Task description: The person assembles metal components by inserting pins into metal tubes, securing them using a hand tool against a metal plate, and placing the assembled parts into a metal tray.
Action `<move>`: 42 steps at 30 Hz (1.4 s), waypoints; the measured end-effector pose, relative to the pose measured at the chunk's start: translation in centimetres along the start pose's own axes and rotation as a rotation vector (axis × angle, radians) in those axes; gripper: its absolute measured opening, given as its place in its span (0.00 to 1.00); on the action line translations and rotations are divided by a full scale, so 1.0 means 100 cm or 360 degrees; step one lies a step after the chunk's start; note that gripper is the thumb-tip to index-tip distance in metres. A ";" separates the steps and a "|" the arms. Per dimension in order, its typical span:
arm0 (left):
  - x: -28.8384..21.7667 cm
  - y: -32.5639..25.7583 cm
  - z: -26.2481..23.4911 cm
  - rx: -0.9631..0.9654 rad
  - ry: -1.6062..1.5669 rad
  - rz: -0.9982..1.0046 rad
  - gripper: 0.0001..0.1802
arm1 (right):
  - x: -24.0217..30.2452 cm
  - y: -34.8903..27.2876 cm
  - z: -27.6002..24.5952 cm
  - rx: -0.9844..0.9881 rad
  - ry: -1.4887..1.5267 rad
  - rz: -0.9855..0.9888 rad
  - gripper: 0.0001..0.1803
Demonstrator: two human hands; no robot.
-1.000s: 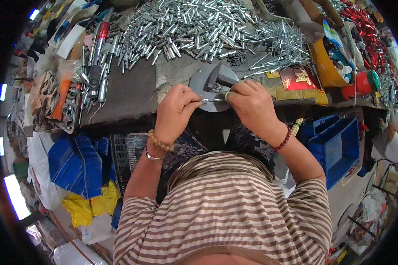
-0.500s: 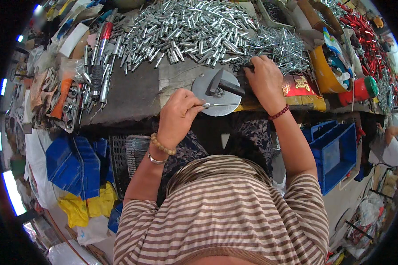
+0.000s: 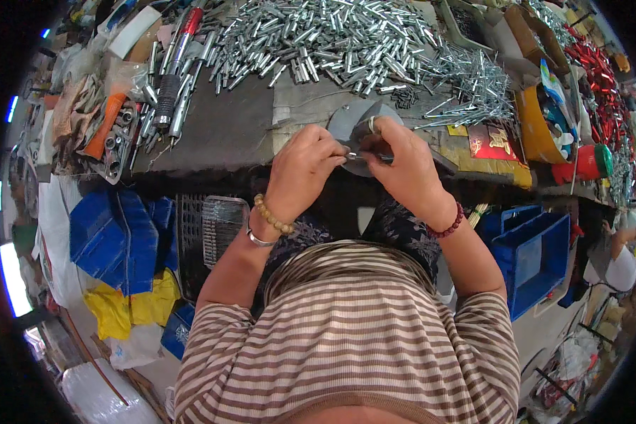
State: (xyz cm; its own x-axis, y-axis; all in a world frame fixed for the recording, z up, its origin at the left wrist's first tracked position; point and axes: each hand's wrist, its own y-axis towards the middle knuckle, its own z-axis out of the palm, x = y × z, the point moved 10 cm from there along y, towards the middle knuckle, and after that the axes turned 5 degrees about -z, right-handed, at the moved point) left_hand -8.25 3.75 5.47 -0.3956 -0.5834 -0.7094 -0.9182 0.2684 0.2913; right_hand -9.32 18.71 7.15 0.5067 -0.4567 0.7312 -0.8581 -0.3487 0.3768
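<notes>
My left hand (image 3: 305, 166) is closed in a pinch on a thin metal rod with a silver end (image 3: 351, 155). Facing it, my right hand (image 3: 410, 169) has thumb and forefinger pinched close to that rod; whatever small piece they hold is hidden. Both hands are over the near side of a round metal plate (image 3: 343, 121) at the bench's front edge. A hammer (image 3: 369, 115) lies on the plate, mostly covered by my right hand. Small dark pieces (image 3: 404, 97) are heaped just beyond the plate.
A large pile of silver metal tubes (image 3: 325, 46) covers the back of the bench (image 3: 226, 124), with thin rods (image 3: 470, 88) to its right. Screwdriver-like tools (image 3: 168, 99) lie left. A yellow container (image 3: 537, 124) and red jar (image 3: 583, 164) stand right. Blue bins (image 3: 533, 254) are below.
My right hand has come from the small dark pieces back toward me and left, meeting my left hand over the plate. My left hand still holds the rod. The view has shifted slightly.
</notes>
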 end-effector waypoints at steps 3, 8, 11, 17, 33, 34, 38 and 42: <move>0.002 -0.001 -0.001 -0.0011 -0.0016 -0.0011 0.07 | 0.007 0.001 0.007 0.0041 -0.0145 -0.0125 0.22; 0.002 -0.001 -0.002 -0.0027 -0.0009 0.0014 0.10 | 0.019 0.005 0.014 0.0125 -0.0252 -0.0187 0.21; 0.004 -0.001 0.001 -0.0034 0.0004 -0.0006 0.08 | 0.030 0.010 0.017 0.0184 -0.0377 -0.0278 0.20; 0.000 -0.002 -0.004 -0.0108 0.0079 -0.0075 0.08 | 0.058 0.020 0.032 0.0413 -0.0626 -0.0459 0.19; 0.010 -0.001 0.004 0.0014 -0.0092 -0.0085 0.06 | -0.008 -0.023 -0.038 0.0081 -0.1028 -0.0070 0.17; 0.009 -0.001 0.004 0.0015 -0.0091 -0.0085 0.06 | -0.007 -0.026 -0.038 0.0081 -0.1027 -0.0070 0.17; 0.010 0.001 0.002 0.0004 -0.0117 -0.0054 0.06 | 0.009 -0.041 -0.048 -0.0071 -0.0580 0.0064 0.14; 0.006 0.002 0.004 -0.0011 -0.0122 0.0043 0.07 | 0.036 -0.054 -0.051 -0.0151 -0.0488 -0.0162 0.15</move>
State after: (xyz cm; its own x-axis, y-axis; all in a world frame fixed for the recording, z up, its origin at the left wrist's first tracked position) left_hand -8.68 3.79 4.83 -0.4178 -0.5153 -0.7483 -0.9074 0.2777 0.3154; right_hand -3.29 23.09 10.64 0.5789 -0.6536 0.4875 -0.7986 -0.3339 0.5007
